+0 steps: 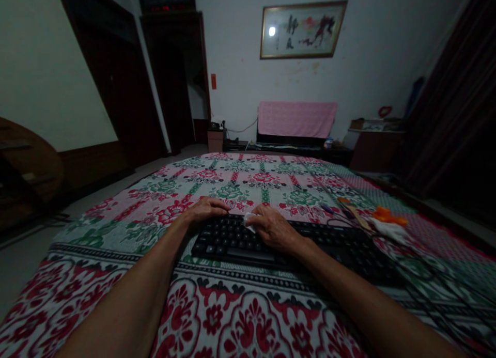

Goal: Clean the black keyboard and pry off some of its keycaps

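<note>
A black keyboard (248, 253) lies on a patterned bedspread in front of me, running from the middle toward the right. My left hand (209, 209) rests at its far left edge, fingers stretched out to the right and touching the rim. Between the fingers of my right hand (273, 229) is a crumpled white tissue (249, 221), pressed to the upper keys left of the keyboard's middle. My right hand and forearm hide part of the keys behind them.
Right of the keyboard, on the floral bedspread (251, 322), lie an orange item (389, 216), a white crumpled item (389, 230), a flat tan strip (358, 217) and dark cables (426, 301). Beyond the bed, a pink cloth (296, 118) covers a screen-like object.
</note>
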The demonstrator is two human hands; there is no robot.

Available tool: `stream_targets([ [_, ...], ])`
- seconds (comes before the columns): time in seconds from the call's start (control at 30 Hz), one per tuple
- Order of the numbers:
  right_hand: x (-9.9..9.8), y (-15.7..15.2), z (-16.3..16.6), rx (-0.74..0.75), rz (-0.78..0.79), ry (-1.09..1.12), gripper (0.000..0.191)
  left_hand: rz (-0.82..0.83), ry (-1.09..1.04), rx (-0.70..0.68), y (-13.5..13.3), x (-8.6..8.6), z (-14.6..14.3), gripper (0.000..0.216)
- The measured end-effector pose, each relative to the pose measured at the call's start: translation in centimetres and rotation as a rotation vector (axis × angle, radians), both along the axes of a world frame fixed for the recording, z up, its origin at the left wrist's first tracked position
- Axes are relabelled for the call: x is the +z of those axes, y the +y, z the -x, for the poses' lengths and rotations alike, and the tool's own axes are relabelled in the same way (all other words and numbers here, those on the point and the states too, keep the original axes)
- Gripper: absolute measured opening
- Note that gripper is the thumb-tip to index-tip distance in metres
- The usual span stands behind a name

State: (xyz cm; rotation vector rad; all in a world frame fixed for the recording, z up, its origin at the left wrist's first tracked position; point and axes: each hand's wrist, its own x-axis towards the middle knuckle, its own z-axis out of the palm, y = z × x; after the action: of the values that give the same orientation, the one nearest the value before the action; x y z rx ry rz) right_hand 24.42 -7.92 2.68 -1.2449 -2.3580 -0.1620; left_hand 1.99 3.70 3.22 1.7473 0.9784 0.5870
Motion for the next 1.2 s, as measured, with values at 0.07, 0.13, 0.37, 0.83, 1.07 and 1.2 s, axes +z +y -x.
stream_targets([
  [0.07,0.3,-0.1,0.0,0.014,0.009,0.006,0.027,0.01,0.016,-0.017,0.1,0.0,0.0,0.027],
  [0.13,0.7,-0.3,0.0,0.023,0.031,0.002,0.028,0.012,0.03,-0.031,0.2,0.0,0.1,0.025],
  [0.37,1.1,-0.3,-0.1,-0.03,-0.023,-0.015,0.022,0.021,0.041,-0.013,-0.2,0.3,0.2,0.023],
  [0.83,1.2,-0.5,0.3,-0.062,-0.064,-0.123,0.019,0.04,0.011,-0.012,-0.4,0.4,0.0,0.023],
  [1.07,1.0,-0.7,0.6,0.041,-0.067,-0.078,0.021,-0.026,0.036,-0.024,0.3,-0.2,0.2,0.026],
  [1.2,0.9,-0.7,0.8,0.06,-0.047,-0.08,0.02,-0.035,0.043,-0.036,0.7,-0.7,0.4,0.027],
])
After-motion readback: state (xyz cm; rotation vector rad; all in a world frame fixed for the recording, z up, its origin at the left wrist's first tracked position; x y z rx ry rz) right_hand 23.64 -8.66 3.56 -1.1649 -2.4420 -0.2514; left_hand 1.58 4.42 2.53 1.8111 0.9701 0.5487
